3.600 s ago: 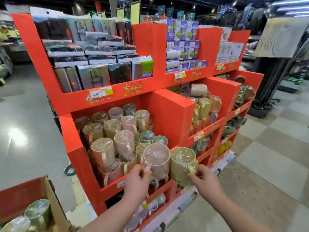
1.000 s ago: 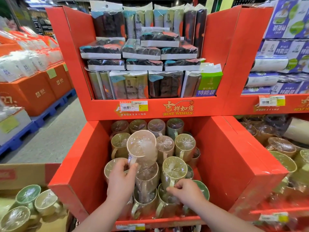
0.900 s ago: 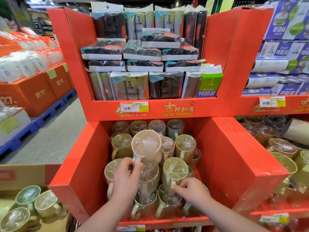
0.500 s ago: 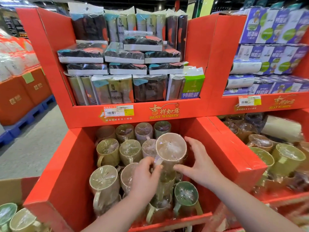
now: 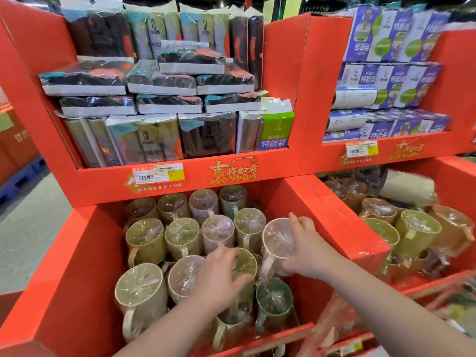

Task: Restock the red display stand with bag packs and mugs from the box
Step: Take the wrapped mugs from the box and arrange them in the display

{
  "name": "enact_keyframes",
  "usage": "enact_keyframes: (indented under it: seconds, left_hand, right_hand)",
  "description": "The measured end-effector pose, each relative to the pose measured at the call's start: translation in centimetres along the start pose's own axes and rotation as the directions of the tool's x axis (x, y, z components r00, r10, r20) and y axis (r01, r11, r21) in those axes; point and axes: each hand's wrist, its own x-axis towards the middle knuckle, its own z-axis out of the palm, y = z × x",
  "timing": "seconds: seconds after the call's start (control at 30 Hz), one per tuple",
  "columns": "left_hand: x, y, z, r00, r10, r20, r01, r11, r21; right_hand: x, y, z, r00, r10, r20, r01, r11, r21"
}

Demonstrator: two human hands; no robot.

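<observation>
Ceramic by the look, under clear shrink film: pale pink film-wrapped mug (image 5: pixel 278 240), centre-right of frame in lower bin of red cardboard display stand (image 5: pixel 77 253), gripped round rim and side by right hand (image 5: pixel 309 251). Prob. fairly heavy, stiff, chippable; film slick & crinkly, so best taken by body or handle, not by wrap. Just beside, lower centre, left hand (image 5: pixel 219 276) curled over top of olive-green film-wrapped mug (image 5: pixel 248 262). Bin crowded w/ mugs lying rim-forward, touching; spare room only by right wall, it seems. Upper shelf, top left: plastic-wrapped bag packs (image 5: pixel 159 81) stacked. Grey shop floor (image 5: pixel 28 228) at left edge.
</observation>
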Motion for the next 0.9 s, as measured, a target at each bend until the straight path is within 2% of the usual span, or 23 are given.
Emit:
enact_keyframes:
  seconds: [0.1, 0.2, 0.5, 0.73, 0.9]
  left_hand:
    - [0.1, -0.8, 0.6, 0.989, -0.015, 0.147, -0.021, 0.971, 0.239]
    - [0.0, -0.6, 0.9, 0.977, -0.047, 0.206, -0.014, 0.96, 0.281]
    - [-0.3, -1.5, 1.1, 0.986, -0.04, 0.16, -0.027, 0.918, 0.395]
    - [-0.4, -1.2, 1.4, 0.986, -0.054, 0.157, -0.011, 0.923, 0.385]
    - [-0.6, -1.2, 1.3, 0.99, -0.047, 0.136, -0.006, 0.931, 0.365]
  right_hand:
    - [0.8, -0.1, 0.7, 0.997, 0.027, 0.077, -0.021, 0.997, -0.068]
    - [1.6, 0.1, 1.7, 0.987, 0.057, 0.152, -0.043, 0.995, -0.093]
    - [3.3, 1.9, 4.9, 0.96, 0.039, 0.277, -0.032, 0.999, -0.03]
    - [3.7, 2.0, 5.1, 0.959, 0.059, 0.278, 0.022, 0.959, -0.283]
    - [3.6, 1.8, 4.6, 0.945, 0.036, 0.324, 0.08, 0.938, -0.336]
